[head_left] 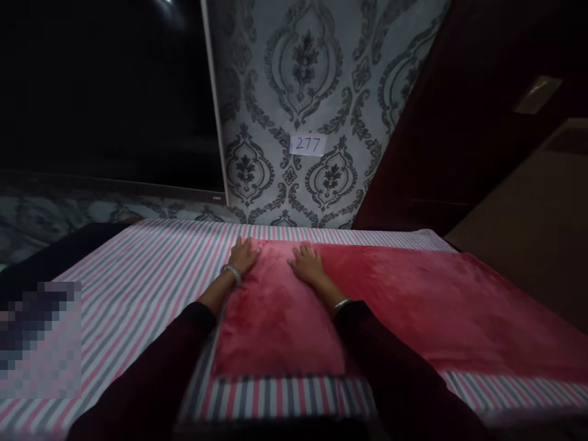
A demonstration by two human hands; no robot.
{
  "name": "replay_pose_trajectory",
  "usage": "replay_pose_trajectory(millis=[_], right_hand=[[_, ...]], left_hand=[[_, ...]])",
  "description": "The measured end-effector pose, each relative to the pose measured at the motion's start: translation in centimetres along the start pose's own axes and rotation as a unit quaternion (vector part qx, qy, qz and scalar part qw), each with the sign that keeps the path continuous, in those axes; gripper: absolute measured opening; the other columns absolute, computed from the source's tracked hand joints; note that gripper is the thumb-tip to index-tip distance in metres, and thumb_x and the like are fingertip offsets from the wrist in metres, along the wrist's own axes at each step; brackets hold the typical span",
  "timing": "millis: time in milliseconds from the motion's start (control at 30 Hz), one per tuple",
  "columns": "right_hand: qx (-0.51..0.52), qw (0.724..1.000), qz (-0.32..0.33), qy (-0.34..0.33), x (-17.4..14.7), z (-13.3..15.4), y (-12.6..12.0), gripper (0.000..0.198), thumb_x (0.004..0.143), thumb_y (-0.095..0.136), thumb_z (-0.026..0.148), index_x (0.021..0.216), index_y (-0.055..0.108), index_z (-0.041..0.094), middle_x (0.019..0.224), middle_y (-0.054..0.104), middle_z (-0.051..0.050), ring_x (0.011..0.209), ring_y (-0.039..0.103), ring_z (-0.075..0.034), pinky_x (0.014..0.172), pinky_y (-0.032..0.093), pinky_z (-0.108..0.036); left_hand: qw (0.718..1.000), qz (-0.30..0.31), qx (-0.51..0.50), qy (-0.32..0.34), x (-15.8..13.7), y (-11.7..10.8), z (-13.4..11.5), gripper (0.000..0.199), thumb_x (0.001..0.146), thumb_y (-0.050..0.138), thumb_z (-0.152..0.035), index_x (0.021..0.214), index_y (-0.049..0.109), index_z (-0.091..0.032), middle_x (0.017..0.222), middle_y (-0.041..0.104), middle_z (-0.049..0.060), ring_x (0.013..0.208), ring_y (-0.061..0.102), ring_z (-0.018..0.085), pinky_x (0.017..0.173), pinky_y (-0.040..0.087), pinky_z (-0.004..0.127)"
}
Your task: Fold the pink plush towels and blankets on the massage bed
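A red plush blanket lies spread across the striped cloth, its left part folded over into a double layer. My left hand rests at the far left corner of that folded part, fingers apart and palm down. My right hand lies flat on the same folded part near its far edge, fingers spread. Neither hand grips the fabric. The near edge of the fold sits a little short of the table's front. On the right, the blanket runs out to the frame's edge.
Beneath is a table covered with a pink, grey and white striped cloth. Behind it stands a patterned wall with a paper label reading 277. A large dark screen hangs at the left. A dark red door-like panel and a brown board stand right.
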State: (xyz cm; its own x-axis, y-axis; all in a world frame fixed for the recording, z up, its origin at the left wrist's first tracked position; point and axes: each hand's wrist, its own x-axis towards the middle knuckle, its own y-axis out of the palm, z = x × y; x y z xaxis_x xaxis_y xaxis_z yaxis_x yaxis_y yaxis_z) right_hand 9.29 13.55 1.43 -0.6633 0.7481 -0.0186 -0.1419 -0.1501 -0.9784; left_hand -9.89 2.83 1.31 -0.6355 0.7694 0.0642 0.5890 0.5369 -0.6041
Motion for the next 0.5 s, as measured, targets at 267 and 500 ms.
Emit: replay_pose_trajectory(millis=[267, 500], right_hand=[[0.056, 0.985, -0.042, -0.158, -10.9, 1.1, 2.0, 0.058, 0.099, 0.048, 0.037, 0.152, 0.043, 0.013, 0.16, 0.033, -0.016, 0.151, 0.026, -0.027, 0.122, 0.024, -0.046], [0.099, 0.967, -0.039, -0.23, -19.3, 6.2, 4.4, 0.089, 0.086, 0.066, 0.052, 0.158, 0.029, 0.016, 0.163, 0.026, -0.015, 0.152, 0.02, -0.031, 0.123, 0.02, -0.051]], left_hand=[[0.966, 0.079, -0.226, -0.097, -6.6, -4.2, 4.4, 0.062, 0.071, 0.081, -0.047, 0.115, 0.065, -0.007, 0.067, 0.065, 0.004, 0.055, 0.061, 0.016, 0.052, 0.048, 0.026], [0.884, 0.183, -0.398, -0.163, -7.7, -3.1, 1.9, 0.035, 0.06, 0.086, -0.034, 0.079, 0.067, -0.011, 0.073, 0.071, 0.011, 0.066, 0.068, 0.022, 0.065, 0.058, 0.032]])
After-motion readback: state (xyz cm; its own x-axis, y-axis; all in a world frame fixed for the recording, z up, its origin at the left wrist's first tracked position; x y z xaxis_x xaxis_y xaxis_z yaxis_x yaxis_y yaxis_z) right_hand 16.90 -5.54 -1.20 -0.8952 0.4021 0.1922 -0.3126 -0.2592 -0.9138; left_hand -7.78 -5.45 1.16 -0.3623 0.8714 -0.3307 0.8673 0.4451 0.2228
